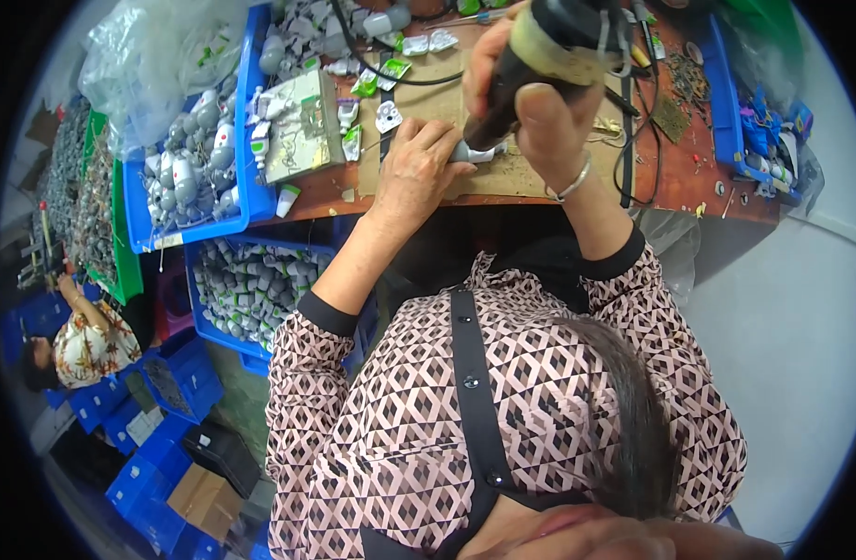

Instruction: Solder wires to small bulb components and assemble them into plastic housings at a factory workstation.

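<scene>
My right hand [551, 131] is wrapped round a dark power screwdriver [531, 82] with a yellowish band near its top. The tool slants down to the left, its narrow end at a small grey and white plastic part [479, 153]. On the cardboard-covered tabletop, the fingers of my left hand [419, 168] press that part from its left side. Whether the tool's tip touches the part is hidden. A small white plastic piece [388, 117] lies just beyond my left hand.
A blue bin [251, 201] of grey and white parts stands at the left, with another blue bin [200, 308] below it. Beside my left hand sits a pale box [302, 126]. Cables [624, 168] run at the right, near a blue tray [727, 121]. Another person [92, 341] works far left.
</scene>
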The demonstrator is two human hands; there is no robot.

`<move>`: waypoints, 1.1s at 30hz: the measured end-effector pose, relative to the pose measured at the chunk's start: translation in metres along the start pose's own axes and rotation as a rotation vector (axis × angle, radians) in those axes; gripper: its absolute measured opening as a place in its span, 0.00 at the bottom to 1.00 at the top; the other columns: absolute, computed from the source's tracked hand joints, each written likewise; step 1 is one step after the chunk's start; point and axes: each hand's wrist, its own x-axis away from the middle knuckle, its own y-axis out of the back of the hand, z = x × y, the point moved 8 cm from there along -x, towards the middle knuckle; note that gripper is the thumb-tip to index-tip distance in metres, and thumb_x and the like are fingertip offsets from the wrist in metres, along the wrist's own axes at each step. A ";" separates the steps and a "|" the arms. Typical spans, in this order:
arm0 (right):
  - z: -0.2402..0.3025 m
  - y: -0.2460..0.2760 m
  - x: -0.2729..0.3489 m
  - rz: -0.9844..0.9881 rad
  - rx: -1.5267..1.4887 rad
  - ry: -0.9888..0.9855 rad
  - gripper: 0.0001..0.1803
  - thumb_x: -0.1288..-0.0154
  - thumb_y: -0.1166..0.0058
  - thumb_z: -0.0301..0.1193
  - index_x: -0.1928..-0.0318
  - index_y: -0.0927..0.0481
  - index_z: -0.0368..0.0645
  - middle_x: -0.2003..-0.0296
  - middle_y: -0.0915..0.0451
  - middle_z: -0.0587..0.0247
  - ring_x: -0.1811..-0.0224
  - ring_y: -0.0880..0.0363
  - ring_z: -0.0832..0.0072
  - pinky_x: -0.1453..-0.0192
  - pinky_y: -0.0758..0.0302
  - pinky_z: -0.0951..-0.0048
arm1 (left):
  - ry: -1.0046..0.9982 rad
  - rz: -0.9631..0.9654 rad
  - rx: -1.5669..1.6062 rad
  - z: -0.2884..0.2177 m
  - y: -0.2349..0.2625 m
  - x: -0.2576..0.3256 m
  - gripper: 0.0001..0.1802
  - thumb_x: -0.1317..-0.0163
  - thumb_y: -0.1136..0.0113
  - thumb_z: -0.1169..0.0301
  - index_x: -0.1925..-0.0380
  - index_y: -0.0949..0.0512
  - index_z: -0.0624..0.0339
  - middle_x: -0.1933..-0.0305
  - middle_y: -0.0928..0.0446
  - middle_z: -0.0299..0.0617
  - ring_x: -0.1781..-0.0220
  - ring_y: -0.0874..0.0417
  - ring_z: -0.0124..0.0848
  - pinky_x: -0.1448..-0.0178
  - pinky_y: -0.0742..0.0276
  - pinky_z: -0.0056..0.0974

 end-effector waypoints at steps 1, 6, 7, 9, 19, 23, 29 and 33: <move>0.005 0.003 -0.001 -0.028 -0.002 0.087 0.33 0.40 0.30 0.45 0.47 0.29 0.35 0.63 0.23 0.61 0.68 0.23 0.77 0.65 0.25 0.76 | -0.019 0.002 -0.002 -0.001 0.000 -0.001 0.25 0.55 0.26 0.68 0.54 0.20 0.60 0.54 0.22 0.41 0.52 0.25 0.43 0.46 0.26 0.42; 0.050 -0.002 -0.042 0.111 0.246 0.398 0.24 0.25 0.49 0.47 0.44 0.36 0.42 0.67 0.24 0.63 0.71 0.24 0.82 0.68 0.26 0.79 | 0.094 0.044 0.072 0.014 0.000 -0.008 0.21 0.51 0.27 0.62 0.58 0.18 0.61 0.57 0.22 0.44 0.52 0.23 0.45 0.46 0.26 0.45; 0.065 0.002 -0.051 0.057 0.321 0.323 0.26 0.23 0.58 0.53 0.45 0.37 0.42 0.67 0.24 0.63 0.71 0.24 0.83 0.69 0.26 0.80 | 0.115 0.009 0.095 0.016 0.004 -0.006 0.20 0.47 0.29 0.59 0.59 0.17 0.62 0.58 0.21 0.45 0.53 0.23 0.45 0.46 0.26 0.45; 0.089 0.021 -0.065 0.052 0.907 0.504 0.31 0.24 0.64 0.59 0.51 0.32 0.40 0.69 0.25 0.64 0.68 0.23 0.77 0.64 0.27 0.76 | 0.178 0.009 0.151 0.015 0.010 0.005 0.20 0.46 0.29 0.59 0.59 0.17 0.62 0.58 0.21 0.46 0.53 0.23 0.46 0.47 0.26 0.45; 0.029 0.183 -0.015 0.132 1.676 0.014 0.31 0.33 0.42 0.42 0.33 0.32 0.46 0.36 0.27 0.48 0.38 0.25 0.54 0.39 0.25 0.58 | 0.505 0.064 0.800 0.001 0.010 0.032 0.21 0.32 0.38 0.56 0.53 0.19 0.65 0.58 0.18 0.43 0.61 0.19 0.28 0.59 0.21 0.35; 0.029 0.185 -0.006 0.042 1.672 0.036 0.32 0.35 0.40 0.41 0.33 0.31 0.45 0.38 0.27 0.47 0.40 0.25 0.51 0.38 0.27 0.57 | 0.577 0.042 1.099 -0.007 -0.002 0.037 0.24 0.25 0.49 0.53 0.48 0.23 0.65 0.57 0.18 0.45 0.59 0.18 0.29 0.57 0.21 0.34; 0.035 0.139 0.017 0.044 1.676 0.351 0.26 0.37 0.40 0.34 0.40 0.29 0.42 0.47 0.29 0.51 0.43 0.31 0.52 0.38 0.33 0.52 | 0.768 0.078 1.879 -0.006 -0.034 0.046 0.24 0.21 0.63 0.54 0.45 0.29 0.64 0.61 0.20 0.44 0.63 0.19 0.36 0.60 0.23 0.35; 0.005 0.111 0.037 0.096 1.405 0.357 0.20 0.29 0.45 0.41 0.48 0.26 0.37 0.62 0.20 0.54 0.61 0.19 0.61 0.56 0.23 0.63 | 0.873 0.061 2.242 -0.007 -0.044 0.049 0.22 0.22 0.61 0.58 0.45 0.29 0.65 0.65 0.23 0.43 0.67 0.23 0.35 0.65 0.26 0.34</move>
